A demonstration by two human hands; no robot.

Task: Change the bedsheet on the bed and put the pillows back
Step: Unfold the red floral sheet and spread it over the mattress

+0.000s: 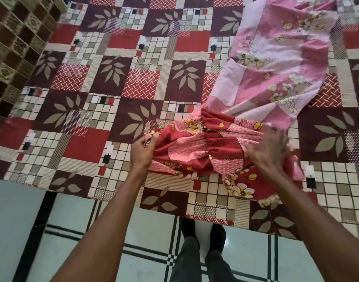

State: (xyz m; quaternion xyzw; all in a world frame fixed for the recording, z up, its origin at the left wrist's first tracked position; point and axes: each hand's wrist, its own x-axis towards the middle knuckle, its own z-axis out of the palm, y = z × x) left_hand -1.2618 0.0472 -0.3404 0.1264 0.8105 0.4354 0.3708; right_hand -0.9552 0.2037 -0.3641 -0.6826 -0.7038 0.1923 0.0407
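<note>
- While the pink floral sheet [256,110] lies bunched near the bed's [113,78] near edge, trailing far-right, it looks light, limp, prone to creasing.
- Left hand [143,148] pinches a corner; right hand [270,147] is blurred, grip unclear.
- Best held by corners or hem.
- Underneath: patchwork-print cover [83,143], flat, woven.

Both my bare arms reach forward and down, forearms angling in toward each other. My left hand [143,148] is curled, thumb and fingertips pinching a corner of the pink floral cloth [197,151], knuckles turned up. My right hand [269,148] is blurred; its fingers look spread and bent over the bunched fabric, and whether they grip it I cannot tell. Below, my two legs and dark feet stand close together
</note>
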